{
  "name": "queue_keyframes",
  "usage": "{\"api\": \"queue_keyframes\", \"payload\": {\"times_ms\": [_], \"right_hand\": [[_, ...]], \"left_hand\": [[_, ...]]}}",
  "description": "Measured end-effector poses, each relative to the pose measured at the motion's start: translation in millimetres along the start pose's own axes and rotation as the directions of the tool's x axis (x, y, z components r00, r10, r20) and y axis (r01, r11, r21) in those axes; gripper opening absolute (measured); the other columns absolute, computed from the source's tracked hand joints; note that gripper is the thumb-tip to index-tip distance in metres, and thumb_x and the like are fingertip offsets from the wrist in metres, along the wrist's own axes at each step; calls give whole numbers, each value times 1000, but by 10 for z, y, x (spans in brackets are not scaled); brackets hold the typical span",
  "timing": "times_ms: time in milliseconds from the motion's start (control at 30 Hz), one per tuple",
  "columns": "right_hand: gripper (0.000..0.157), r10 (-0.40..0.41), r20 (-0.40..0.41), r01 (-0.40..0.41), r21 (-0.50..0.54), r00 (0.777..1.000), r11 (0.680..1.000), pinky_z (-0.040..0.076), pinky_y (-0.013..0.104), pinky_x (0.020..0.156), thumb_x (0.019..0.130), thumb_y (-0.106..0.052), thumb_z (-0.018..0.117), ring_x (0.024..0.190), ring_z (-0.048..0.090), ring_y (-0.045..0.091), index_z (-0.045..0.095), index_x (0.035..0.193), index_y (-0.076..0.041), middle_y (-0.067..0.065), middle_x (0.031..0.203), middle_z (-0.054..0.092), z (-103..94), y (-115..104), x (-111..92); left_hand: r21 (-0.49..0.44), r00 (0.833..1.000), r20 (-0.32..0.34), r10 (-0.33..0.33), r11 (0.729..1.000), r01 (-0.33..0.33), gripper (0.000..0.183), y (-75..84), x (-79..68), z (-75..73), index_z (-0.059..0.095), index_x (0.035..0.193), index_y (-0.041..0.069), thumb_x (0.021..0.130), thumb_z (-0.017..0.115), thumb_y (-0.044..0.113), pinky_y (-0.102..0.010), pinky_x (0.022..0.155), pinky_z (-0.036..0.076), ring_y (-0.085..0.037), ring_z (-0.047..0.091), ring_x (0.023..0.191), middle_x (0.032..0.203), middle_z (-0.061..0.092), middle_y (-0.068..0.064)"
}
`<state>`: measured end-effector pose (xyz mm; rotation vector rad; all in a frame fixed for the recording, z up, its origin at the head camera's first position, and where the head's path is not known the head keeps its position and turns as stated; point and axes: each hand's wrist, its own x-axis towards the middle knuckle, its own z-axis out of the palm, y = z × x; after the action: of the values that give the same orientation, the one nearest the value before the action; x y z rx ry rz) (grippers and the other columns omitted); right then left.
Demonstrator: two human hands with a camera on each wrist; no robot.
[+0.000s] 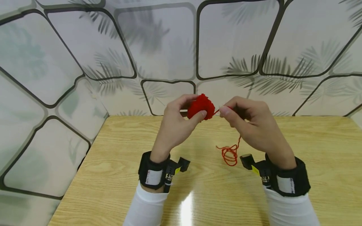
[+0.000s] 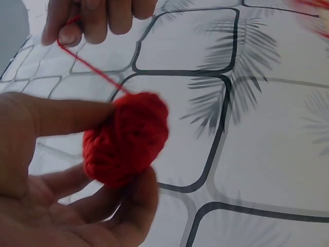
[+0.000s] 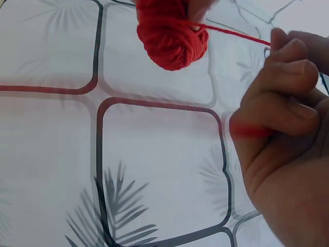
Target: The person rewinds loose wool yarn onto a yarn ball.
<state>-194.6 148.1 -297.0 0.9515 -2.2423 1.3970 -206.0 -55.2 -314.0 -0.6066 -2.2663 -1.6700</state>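
Observation:
A small ball of red yarn [image 1: 200, 106] is held up above the far part of the table by my left hand [image 1: 179, 121]. In the left wrist view the thumb lies along one side of the yarn ball [image 2: 131, 139] and the curled fingers support the other. My right hand [image 1: 251, 124] pinches the yarn strand between thumb and index finger, just right of the ball. In the right wrist view that strand [image 3: 234, 34] runs taut from the ball [image 3: 172, 46] to the fingertips. Below the right hand, the loose yarn tail [image 1: 229, 155] hangs down into loops on the tabletop.
The wooden table [image 1: 113, 175] stretches under both arms, with a glare spot near its front. A patterned wall covering [image 1: 158, 47] with dark outlines and leaf shapes rises behind the table's far edge and along its left side. Each wrist wears a black strap [image 1: 301, 177] with a small camera.

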Motion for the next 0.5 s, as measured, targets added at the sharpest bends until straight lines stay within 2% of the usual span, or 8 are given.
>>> {"api": "queue_keyframes", "payload": {"times_ms": [67, 133, 200, 267, 300, 367, 467, 500], "right_hand": [[11, 15, -49, -15, 2, 999, 1000, 29, 29, 43, 89, -7, 56, 50, 39, 12, 63, 88, -17, -1, 66, 46, -6, 45, 9], [9, 38, -85, -37, 7, 996, 999, 29, 29, 43, 90, -9, 56, 51, 40, 13, 63, 89, -15, 1, 66, 46, -3, 108, 27], [7, 52, -88, -51, 16, 995, 999, 29, 29, 43, 91, -11, 55, 52, 39, 14, 62, 89, -13, 2, 66, 46, 7, 174, 42], [8, 53, -60, -51, 37, 997, 998, 30, 30, 44, 91, -12, 54, 53, 40, 15, 61, 89, -12, 3, 67, 46, 21, 232, 57], [8, 53, -33, -51, 54, 998, 997, 31, 30, 44, 92, -12, 53, 54, 40, 15, 61, 88, -12, 3, 67, 46, 30, 251, 60], [9, 44, 35, -47, 74, 998, 996, 30, 30, 44, 92, -11, 52, 53, 38, 15, 60, 88, -13, 2, 67, 46, 52, 271, 60], [10, 45, 126, -54, 68, 991, 996, 31, 30, 44, 93, -15, 52, 52, 39, 14, 60, 86, -17, -1, 66, 47, 90, 248, 53], [10, 43, 155, -52, 57, 987, 997, 31, 30, 44, 93, -17, 53, 52, 38, 13, 59, 85, -19, -2, 65, 47, 103, 229, 51]], "left_hand": [[-57, 994, 109, -16, 998, 23, 37, 17, -9, -31, 58, 118, 13, 83, 65, 21, -31, 77, 48, -14, 57, 95, 106, 61, 1], [-156, 976, 217, -18, 986, 53, 36, 48, -23, -65, 58, 118, 11, 84, 65, 19, -35, 77, 49, -18, 59, 94, 105, 62, -2], [-267, 954, 299, -10, 959, 93, 35, 91, -42, -97, 57, 118, 10, 84, 64, 17, -39, 77, 50, -22, 60, 95, 107, 62, -6], [-368, 944, 331, 10, 922, 119, 36, 135, -58, -120, 56, 120, 8, 85, 63, 15, -42, 78, 50, -27, 59, 97, 110, 61, -9], [-409, 947, 322, 21, 905, 119, 37, 154, -62, -125, 55, 120, 6, 85, 63, 15, -43, 78, 49, -28, 59, 98, 110, 61, -11], [-493, 963, 265, 41, 864, 99, 39, 179, -59, -118, 53, 123, 4, 86, 62, 14, -45, 81, 48, -30, 57, 100, 112, 59, -14], [-589, 991, 123, 59, 808, 25, 41, 179, -28, -74, 50, 125, 1, 87, 60, 11, -45, 86, 45, -32, 54, 104, 115, 57, -17], [-601, 996, 66, 64, 799, -11, 40, 176, -14, -54, 50, 125, 0, 87, 59, 10, -45, 87, 45, -32, 54, 105, 116, 57, -18]]}}
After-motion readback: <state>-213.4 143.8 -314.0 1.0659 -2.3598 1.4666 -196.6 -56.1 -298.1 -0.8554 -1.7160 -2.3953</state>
